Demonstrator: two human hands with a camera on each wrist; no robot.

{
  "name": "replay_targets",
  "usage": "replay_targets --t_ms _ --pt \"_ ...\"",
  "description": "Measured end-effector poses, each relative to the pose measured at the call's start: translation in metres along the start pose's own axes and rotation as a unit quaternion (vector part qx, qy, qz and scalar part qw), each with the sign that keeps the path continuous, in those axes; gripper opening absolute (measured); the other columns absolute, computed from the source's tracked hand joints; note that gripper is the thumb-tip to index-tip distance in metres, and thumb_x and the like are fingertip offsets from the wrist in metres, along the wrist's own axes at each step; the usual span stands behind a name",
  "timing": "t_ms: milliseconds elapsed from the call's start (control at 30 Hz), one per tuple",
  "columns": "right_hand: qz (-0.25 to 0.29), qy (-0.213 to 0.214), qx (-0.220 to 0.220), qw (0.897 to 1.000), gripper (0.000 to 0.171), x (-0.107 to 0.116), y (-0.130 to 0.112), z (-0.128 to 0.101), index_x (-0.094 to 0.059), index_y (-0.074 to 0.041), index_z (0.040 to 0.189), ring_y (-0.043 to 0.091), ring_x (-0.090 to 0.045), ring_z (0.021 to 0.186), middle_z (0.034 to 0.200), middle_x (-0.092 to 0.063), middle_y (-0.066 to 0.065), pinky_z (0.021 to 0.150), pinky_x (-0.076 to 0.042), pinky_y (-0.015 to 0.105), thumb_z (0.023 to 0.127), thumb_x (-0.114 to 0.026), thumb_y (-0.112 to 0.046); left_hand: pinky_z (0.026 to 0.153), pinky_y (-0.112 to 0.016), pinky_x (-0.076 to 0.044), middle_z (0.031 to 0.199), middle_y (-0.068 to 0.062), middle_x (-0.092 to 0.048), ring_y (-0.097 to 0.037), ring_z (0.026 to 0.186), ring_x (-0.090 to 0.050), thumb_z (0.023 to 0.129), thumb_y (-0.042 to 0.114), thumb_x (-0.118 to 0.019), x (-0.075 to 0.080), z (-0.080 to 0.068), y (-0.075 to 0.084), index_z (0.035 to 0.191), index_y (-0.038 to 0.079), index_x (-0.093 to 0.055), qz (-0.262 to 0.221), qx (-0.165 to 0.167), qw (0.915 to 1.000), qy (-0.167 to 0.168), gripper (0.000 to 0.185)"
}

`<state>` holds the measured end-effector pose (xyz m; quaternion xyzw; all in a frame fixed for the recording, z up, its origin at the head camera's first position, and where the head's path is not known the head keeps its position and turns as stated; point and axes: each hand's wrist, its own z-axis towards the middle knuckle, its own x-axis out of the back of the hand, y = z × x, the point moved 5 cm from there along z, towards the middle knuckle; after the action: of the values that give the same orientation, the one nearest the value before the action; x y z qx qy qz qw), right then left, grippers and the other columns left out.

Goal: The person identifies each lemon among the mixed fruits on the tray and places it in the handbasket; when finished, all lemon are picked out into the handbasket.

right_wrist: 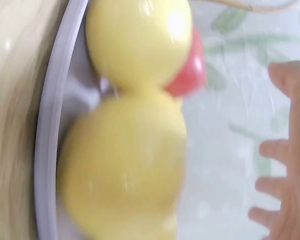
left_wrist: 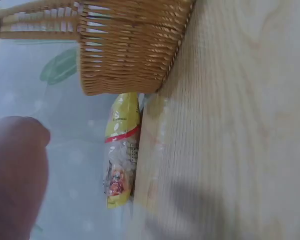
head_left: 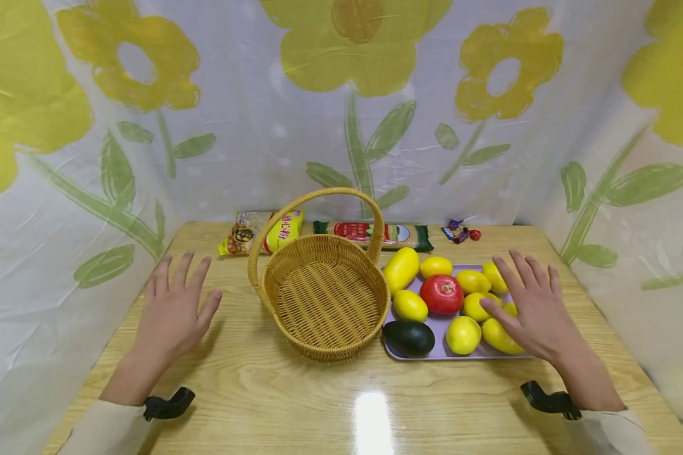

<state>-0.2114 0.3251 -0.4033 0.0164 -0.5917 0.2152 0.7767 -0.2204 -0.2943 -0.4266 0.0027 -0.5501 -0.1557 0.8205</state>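
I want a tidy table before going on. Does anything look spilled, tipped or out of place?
Nothing stands out. The basket stands upright and empty, the fruit sits inside the tray, and the packets and sweets lie along the table's back edge.

two yellow fruits (right_wrist: 132, 130) are lying blurred, touching, filling the tray | tray rim (right_wrist: 52, 140) is running along the left | red fruit (right_wrist: 192, 70) is peeking behind | fingers (right_wrist: 282, 150) are spreading at right
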Motion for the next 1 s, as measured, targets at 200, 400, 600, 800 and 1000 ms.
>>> replay_targets --t_ms 200,400,600,800,1000 --pt "0.119 0.024 -0.029 0.992 0.065 0.029 0.028 -0.033 -0.048 -0.015 0.166 0.045 -0.039 0.156 0.172 -0.041 0.023 0.119 -0.036 0.078 0.107 -0.072 -0.027 0.121 -0.062 -0.044 0.159 -0.029 -0.052 -0.052 0.145 -0.047 0.109 0.02 -0.065 0.026 -0.034 -0.002 0.158 0.007 -0.055 -0.168 0.03 0.9826 0.072 0.052" --pt "0.172 0.061 -0.066 0.981 0.047 0.041 0.056 -0.062 -0.068 -0.021 0.149 -0.021 -0.048 0.125 0.149 -0.066 -0.015 0.094 -0.037 -0.004 0.103 -0.078 -0.015 0.101 -0.009 -0.057 0.139 -0.001 -0.073 -0.01 0.129 -0.067 0.101 -0.009 -0.068 0.022 -0.068 0.026 0.143 0.0 -0.07 -0.369 0.099 0.91 0.161 0.043" --pt "0.261 0.065 -0.071 0.961 0.042 0.031 0.071 -0.071 -0.068 -0.004 0.145 -0.014 -0.061 0.125 0.141 -0.068 -0.023 0.099 -0.046 -0.002 0.103 -0.072 0.001 0.095 -0.023 -0.065 0.13 -0.002 -0.078 -0.013 0.117 -0.077 0.099 -0.017 -0.067 -0.011 -0.084 0.087 0.135 -0.01 -0.07 -0.503 0.141 0.8356 0.171 0.037" --pt "0.349 0.088 -0.047 0.932 0.042 0.009 0.079 -0.067 -0.064 0.013 0.142 -0.003 -0.065 0.131 0.14 -0.074 -0.009 0.107 -0.051 0.007 0.1 -0.067 0.015 0.103 -0.025 -0.061 0.156 -0.014 -0.059 -0.015 0.132 -0.07 0.104 -0.007 -0.067 -0.042 -0.087 0.135 0.15 -0.002 -0.062 -0.552 0.179 0.8047 0.125 0.046" --pt "0.371 0.069 -0.074 0.923 0.043 -0.015 0.084 -0.071 -0.062 0.012 0.144 -0.003 -0.067 0.126 0.139 -0.073 -0.015 0.1 -0.057 0.009 0.102 -0.069 0.01 0.125 -0.021 -0.042 0.174 -0.017 -0.033 -0.037 0.158 -0.041 0.107 0.001 -0.067 -0.066 -0.081 0.164 0.166 0.008 -0.039 -0.565 0.163 0.8061 0.068 0.066"
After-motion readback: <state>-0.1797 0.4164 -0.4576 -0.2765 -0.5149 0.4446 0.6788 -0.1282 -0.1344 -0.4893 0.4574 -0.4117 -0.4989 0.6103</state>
